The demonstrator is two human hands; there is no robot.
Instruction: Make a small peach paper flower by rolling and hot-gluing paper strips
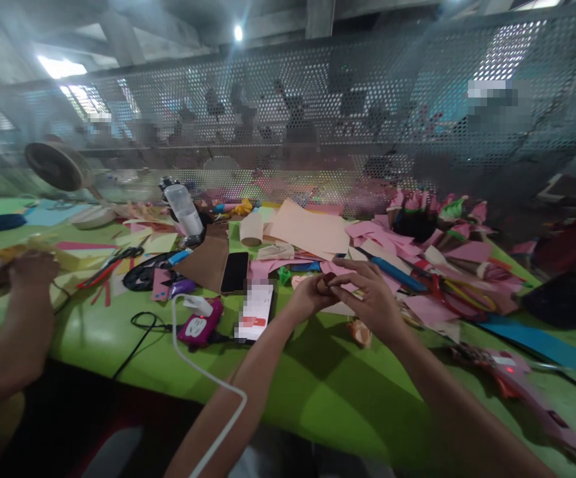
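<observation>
Over the green table [318,392], my left hand [310,297] and my right hand [368,292] meet, fingertips together. My left hand's fingers are curled round a small brownish piece [326,284], too small to name. The thumb and fingers of my right hand close on the same piece from the right. Just below my right hand lies a small peach-coloured piece [360,333]. Left of my hands are a lit phone [261,307] and a dark phone [235,272]. Pink scraps and a green piece [284,275] lie behind my left hand.
A heat-tool-like pink device [521,378] with a red light lies at right, near red-handled scissors [440,299]. A magenta power bank [201,323] with cables sits left. Farther back are a bottle [183,209], foam sheets [308,229] and perforated screen. Another person's arm [26,318] is far left.
</observation>
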